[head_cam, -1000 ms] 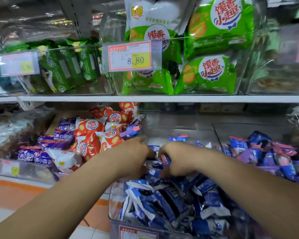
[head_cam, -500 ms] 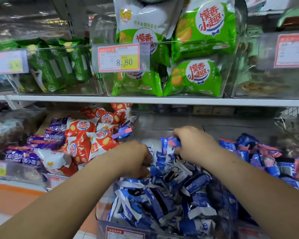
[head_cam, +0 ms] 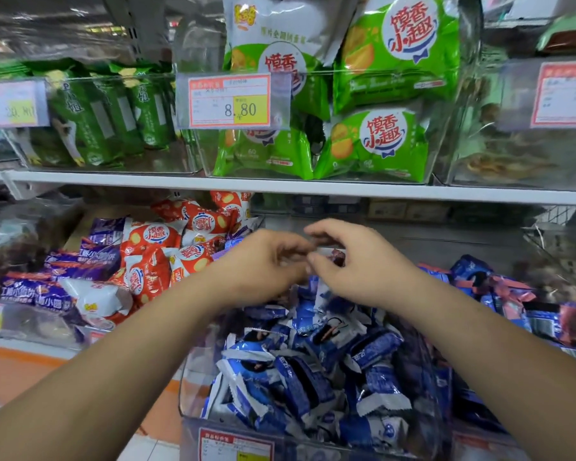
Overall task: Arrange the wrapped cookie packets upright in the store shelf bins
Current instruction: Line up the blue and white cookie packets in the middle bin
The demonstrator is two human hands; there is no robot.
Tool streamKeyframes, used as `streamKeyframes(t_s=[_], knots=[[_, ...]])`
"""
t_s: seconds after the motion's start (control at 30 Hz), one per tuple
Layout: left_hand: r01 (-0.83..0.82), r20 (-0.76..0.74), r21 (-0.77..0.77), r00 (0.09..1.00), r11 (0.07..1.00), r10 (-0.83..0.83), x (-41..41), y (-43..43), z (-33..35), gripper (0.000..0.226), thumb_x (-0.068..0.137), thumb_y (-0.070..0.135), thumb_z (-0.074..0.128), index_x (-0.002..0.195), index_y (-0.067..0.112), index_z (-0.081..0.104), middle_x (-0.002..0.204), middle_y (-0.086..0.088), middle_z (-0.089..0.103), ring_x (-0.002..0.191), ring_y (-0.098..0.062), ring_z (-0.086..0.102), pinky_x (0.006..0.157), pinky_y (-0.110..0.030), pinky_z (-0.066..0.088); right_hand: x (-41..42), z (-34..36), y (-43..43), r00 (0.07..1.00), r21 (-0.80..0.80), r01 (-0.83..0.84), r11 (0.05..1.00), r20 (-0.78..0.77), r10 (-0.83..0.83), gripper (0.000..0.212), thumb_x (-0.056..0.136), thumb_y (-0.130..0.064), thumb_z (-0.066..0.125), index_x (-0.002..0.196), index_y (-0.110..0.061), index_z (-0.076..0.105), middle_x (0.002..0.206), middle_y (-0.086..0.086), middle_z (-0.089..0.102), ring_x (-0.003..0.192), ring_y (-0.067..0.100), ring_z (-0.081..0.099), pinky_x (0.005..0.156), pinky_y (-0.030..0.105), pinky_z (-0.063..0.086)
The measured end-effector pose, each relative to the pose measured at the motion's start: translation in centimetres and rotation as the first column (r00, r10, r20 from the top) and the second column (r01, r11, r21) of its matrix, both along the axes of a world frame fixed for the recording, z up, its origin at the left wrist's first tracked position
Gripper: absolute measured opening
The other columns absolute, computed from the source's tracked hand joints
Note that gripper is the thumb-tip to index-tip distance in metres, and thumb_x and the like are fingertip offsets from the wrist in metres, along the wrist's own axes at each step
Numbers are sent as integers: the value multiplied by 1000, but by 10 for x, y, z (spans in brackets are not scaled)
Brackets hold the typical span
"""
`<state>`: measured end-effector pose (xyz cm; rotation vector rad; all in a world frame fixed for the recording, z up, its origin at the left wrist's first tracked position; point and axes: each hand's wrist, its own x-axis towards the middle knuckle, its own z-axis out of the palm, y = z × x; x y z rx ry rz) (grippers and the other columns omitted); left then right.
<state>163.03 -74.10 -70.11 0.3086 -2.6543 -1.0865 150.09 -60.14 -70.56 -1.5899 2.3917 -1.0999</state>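
A clear plastic bin (head_cam: 188, 387) in front of me holds a loose heap of blue-and-white wrapped cookie packets (head_cam: 313, 377), lying at all angles. Both my hands hover just above the far end of the heap, fingertips almost meeting. My left hand (head_cam: 263, 264) has loosely curled fingers and I see no packet in it. My right hand (head_cam: 356, 264) has its thumb and forefinger apart and also holds nothing. The spot between the fingertips is blurred.
Left bin: red and purple snack packets (head_cam: 153, 254). Right bin: blue and pink packets (head_cam: 499, 294). Above, a white shelf edge (head_cam: 280, 186) carries bins of green bags (head_cam: 379, 141) and a price tag (head_cam: 230, 99). Orange floor lies at the lower left.
Both hands have lifted out of the blue packets and come together above the back of the bin. The packets they were gripping are no longer in them.
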Motion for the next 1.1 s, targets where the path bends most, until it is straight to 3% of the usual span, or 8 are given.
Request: streamKeyframes(t_s=[0.1, 0.2, 0.4, 0.57, 0.73, 0.93, 1.03, 1.1], knots=[[44, 154, -392, 988, 919, 19, 27, -16, 11, 15, 92, 31, 73, 105, 29, 78, 93, 16, 75, 82, 4, 67, 80, -23, 56, 10, -1, 6, 996, 298, -77, 952, -27, 89, 72, 85, -57, 70, 148, -37, 41, 135, -11, 60, 121, 12, 60, 104, 37, 49], [276, 439, -402, 895, 873, -80, 52, -9, 7, 22, 89, 50, 72, 102, 33, 77, 92, 14, 72, 79, -4, 64, 70, -26, 52, 19, -11, 11, 968, 591, -136, 795, -90, 233, 78, 77, -73, 68, 144, -39, 46, 136, -12, 58, 121, 13, 59, 101, 39, 51], [329, 508, -591, 861, 737, 23, 65, 5, -1, 59, 85, 60, 72, 139, 41, 56, 134, 17, 62, 130, -8, 50, 125, -34, 9, 29, -6, 14, 881, 692, 89, 716, -391, 268, 13, 85, -41, 68, 93, -31, 68, 97, -11, 64, 91, 18, 58, 76, 29, 45], [261, 456, -574, 889, 776, 38, 64, 4, -2, 44, 91, 45, 71, 133, 36, 62, 109, 10, 71, 106, -14, 62, 101, -28, 45, 35, 3, 19, 871, 695, 274, 665, -472, 135, 16, 87, -32, 63, 101, -28, 70, 100, -6, 67, 88, 24, 59, 77, 31, 49], [16, 209, -475, 973, 880, 95, 54, -2, 9, 15, 96, 42, 62, 102, 27, 60, 79, 7, 65, 72, -13, 63, 65, -34, 50, 26, 7, 25, 914, 527, 238, 816, -406, -4, 15, 91, -33, 59, 102, -31, 69, 99, -8, 65, 96, 21, 62, 76, 32, 52], [-34, 114, -154, 992, 987, 52, 9, 20, -5, 35, 88, 46, 73, 115, 29, 58, 80, 1, 71, 71, -12, 68, 68, -36, 58, 15, 7, 24, 960, -162, 153, 975, -211, -186, 42, 93, -19, 46, 132, -28, 58, 120, -1, 63, 113, 23, 58, 93, 45, 52], [132, 55, 214, 988, 968, -147, 5, 18, -1, 55, 88, 24, 79, 137, 18, 54, 106, -1, 74, 94, -4, 69, 86, -24, 55, 22, 6, 23, 969, -193, 121, 974, -188, -158, 47, 93, -17, 49, 139, -26, 54, 130, -1, 61, 121, 21, 56, 100, 45, 49], [144, 96, -30, 985, 989, -140, 19, 6, 7, 45, 86, 29, 82, 128, 23, 66, 113, 9, 74, 106, 2, 67, 98, -25, 52, 28, 4, 23, 951, -61, 109, 992, -286, -122, 47, 96, -19, 51, 142, -26, 51, 136, -5, 58, 125, 18, 53, 102, 42, 48]])
